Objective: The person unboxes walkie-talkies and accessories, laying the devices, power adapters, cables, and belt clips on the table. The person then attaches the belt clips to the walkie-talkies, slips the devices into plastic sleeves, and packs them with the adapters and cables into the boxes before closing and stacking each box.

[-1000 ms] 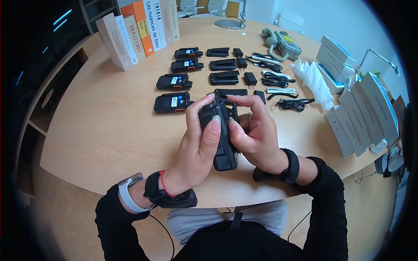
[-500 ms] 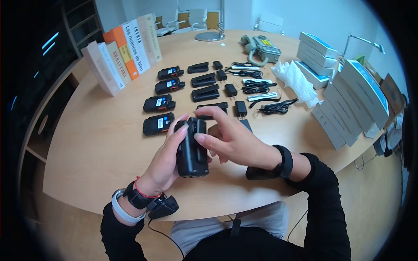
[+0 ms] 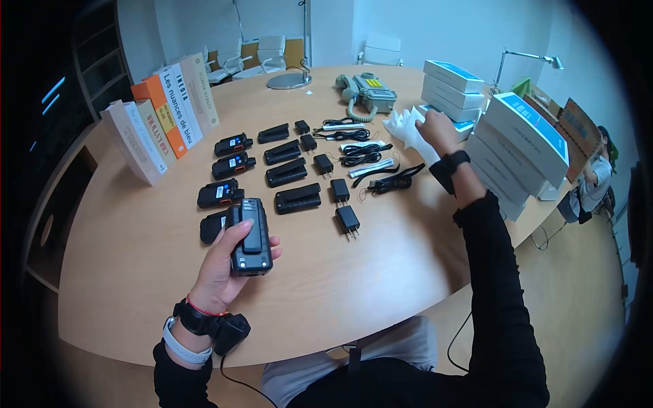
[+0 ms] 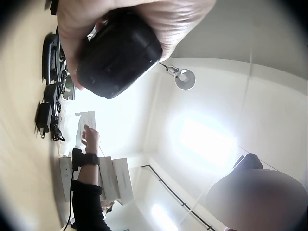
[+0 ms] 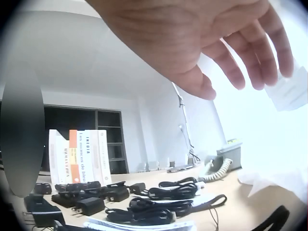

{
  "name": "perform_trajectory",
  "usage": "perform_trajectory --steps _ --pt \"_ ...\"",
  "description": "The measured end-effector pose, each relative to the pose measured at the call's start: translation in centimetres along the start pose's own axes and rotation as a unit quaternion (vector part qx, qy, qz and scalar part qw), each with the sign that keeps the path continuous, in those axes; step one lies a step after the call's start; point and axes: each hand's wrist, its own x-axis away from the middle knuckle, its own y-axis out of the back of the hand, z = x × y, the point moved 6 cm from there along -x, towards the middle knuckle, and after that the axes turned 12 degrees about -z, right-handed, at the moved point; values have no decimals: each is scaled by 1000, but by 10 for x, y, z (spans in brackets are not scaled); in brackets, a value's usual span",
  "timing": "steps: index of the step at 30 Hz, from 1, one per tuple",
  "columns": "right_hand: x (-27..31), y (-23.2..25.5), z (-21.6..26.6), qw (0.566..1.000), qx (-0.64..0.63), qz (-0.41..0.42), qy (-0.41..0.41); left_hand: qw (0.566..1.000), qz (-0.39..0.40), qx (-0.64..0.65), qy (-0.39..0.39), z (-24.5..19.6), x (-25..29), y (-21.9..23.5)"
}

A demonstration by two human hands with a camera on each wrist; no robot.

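Black plastic radio point(image 3: 251, 238) is in the left hand point(image 3: 221, 268), over the left front part of the table point(image 3: 326, 306): thumb across the clip face, fingers wrapped round the far side. Solid grasp. Right hand point(image 3: 439, 132) is reaching toward the table's right edge, by the plastic bag point(image 3: 408, 129) and the white boxes point(image 3: 452, 102). Right wrist view shows loose, spread fingers, nothing in them; can't tell if they touch anything.

Risks as I see them:
- Leaning boxes point(image 3: 520, 136), right edge: forearm is just beside them. A wide elbow or the wrist strap point(image 3: 449, 170) could tip the pile, maybe off the edge.
- Cables point(image 3: 391, 180) and their loops lie left of that arm. A low sweep back could snag one and drag the plugs point(image 3: 347, 220).
- Bag is light; catch it and it slides or bunches under the boxes.
- Left grip is one-handed. If the thumb eases while eyes are on the right, the radio drops onto the nearest of the other radios point(image 3: 232, 165), left side.
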Motion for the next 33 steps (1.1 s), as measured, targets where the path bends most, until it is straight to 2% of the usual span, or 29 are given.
perform_trajectory --steps 1,3,5,7,9,11,13,16,17,18,19,21,23,25,28,29,31,33 --pt "-6 -10 -3 1000 1 -1 -1 1000 2 0 0 1 -2 1" --pt "-14 -25 -16 998 24 -21 -61 1000 2 -13 7 3 -4 2" --pt "-20 -43 -26 997 41 -3 -66 1000 7 -22 3 3 -7 4" --pt "-22 -84 -44 993 6 86 -86 1000 11 -28 -1 3 -9 4" --pt "-25 -99 -51 996 -15 60 -65 999 -2 -35 9 5 -9 6" --pt "-21 -90 -54 992 -62 17 -109 999 -5 -38 5 4 -9 7" --pt "-15 -77 -54 987 -91 31 -131 999 -5 -42 4 5 -9 5" --pt "-3 -30 -25 932 -341 -11 -127 998 -9 -53 -21 3 -9 5" --pt "2 -11 -13 932 -341 -13 -121 998 8 -49 -33 1 -11 5" --pt "10 9 7 856 -501 16 -127 998 23 -44 -45 -1 -12 4" --pt "20 31 30 750 -646 50 -129 998 19 -39 -49 -3 -12 3" --pt "56 74 82 645 -740 165 -91 993 16 16 -113 -17 -6 1" --pt "99 92 122 672 -681 290 -18 987 5 30 -160 -31 2 2" --pt "135 95 161 686 -622 364 97 966 20 83 -245 -51 13 2" --pt "171 107 203 640 -609 457 102 955 7 96 -280 -61 18 7" --pt "175 105 212 634 -609 464 109 955 5 100 -280 -61 16 8" --pt "174 92 217 567 -677 468 -49 956 -19 109 -273 -56 12 10" --pt "163 88 220 514 -723 439 -140 965 -32 105 -238 -49 5 15"
